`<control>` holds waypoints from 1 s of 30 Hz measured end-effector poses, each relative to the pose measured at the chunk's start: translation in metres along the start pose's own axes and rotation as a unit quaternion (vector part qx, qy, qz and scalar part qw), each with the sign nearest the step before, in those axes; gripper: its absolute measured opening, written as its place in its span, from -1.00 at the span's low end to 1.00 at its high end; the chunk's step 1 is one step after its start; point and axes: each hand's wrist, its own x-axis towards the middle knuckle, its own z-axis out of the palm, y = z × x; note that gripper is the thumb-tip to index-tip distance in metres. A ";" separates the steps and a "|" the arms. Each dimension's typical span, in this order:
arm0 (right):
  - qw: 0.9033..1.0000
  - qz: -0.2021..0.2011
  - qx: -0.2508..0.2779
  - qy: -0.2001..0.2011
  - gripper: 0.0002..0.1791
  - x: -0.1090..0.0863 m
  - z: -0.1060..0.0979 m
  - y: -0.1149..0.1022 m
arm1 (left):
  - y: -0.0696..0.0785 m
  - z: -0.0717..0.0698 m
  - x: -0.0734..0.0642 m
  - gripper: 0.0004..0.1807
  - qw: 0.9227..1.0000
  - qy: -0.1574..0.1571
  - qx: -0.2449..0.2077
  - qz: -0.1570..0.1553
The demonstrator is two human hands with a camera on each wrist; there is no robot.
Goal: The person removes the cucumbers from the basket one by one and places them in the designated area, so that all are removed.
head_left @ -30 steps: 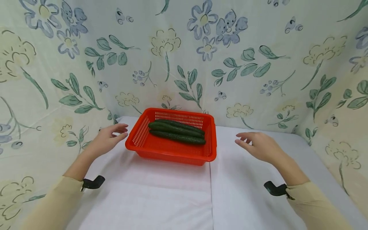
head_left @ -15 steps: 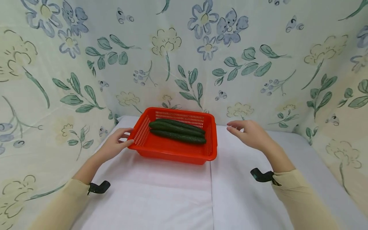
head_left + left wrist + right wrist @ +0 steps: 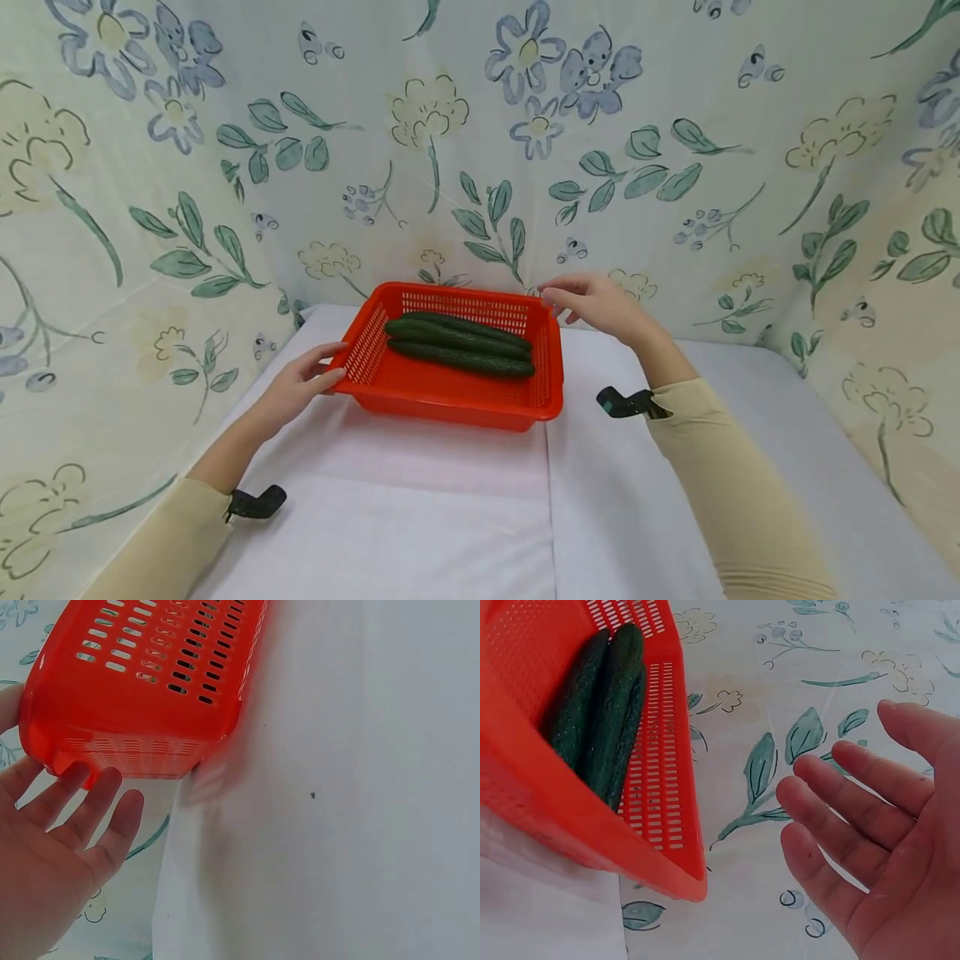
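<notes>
Three dark green cucumbers (image 3: 459, 342) lie side by side in a red plastic basket (image 3: 442, 393) with slotted walls. In the head view my left hand (image 3: 288, 387) is at the basket's left rim, thumb and fingertips at its edge. The left wrist view shows those fingers (image 3: 101, 796) spread and fairly straight beside the basket wall; whether they bear on it I cannot tell. My right hand (image 3: 596, 304) is at the back right corner, holding nothing. From the right wrist, its relaxed fingers (image 3: 821, 817) appear apart from the rim.
The basket stands on a white cloth-covered table (image 3: 420, 533). Flower-printed fabric (image 3: 480, 150) hangs close behind it and along both sides. A black wrist camera (image 3: 257, 502) sits on the left forearm and another black camera (image 3: 626, 402) on the right.
My left hand has moved right to the basket's left rim. My right hand has moved left and away from me to the back right corner. The basket and cucumbers have stayed put.
</notes>
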 end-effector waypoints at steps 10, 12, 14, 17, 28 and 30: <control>0.990 0.015 0.138 -0.036 -0.49 0.044 0.020 0.002 | -0.003 0.004 -0.001 -0.40 0.999 -0.001 -0.031 0.008; 0.986 0.026 0.160 -0.040 -0.50 0.050 0.026 -0.001 | -0.003 0.005 -0.002 -0.40 0.999 -0.001 -0.033 0.006; 0.982 0.039 0.179 -0.040 -0.50 0.057 0.032 -0.002 | -0.002 0.005 -0.002 -0.40 0.999 -0.001 -0.033 0.004; 0.975 0.058 0.212 -0.039 -0.51 0.066 0.043 0.000 | -0.001 0.008 -0.003 -0.39 0.999 -0.001 -0.036 -0.002; 0.944 0.111 0.306 -0.046 -0.56 0.098 0.091 0.011 | 0.001 0.007 0.000 -0.40 0.999 -0.006 -0.036 -0.002; 0.943 0.115 0.309 -0.050 -0.57 0.101 0.101 0.014 | 0.000 0.007 -0.002 -0.40 0.999 -0.006 -0.035 -0.004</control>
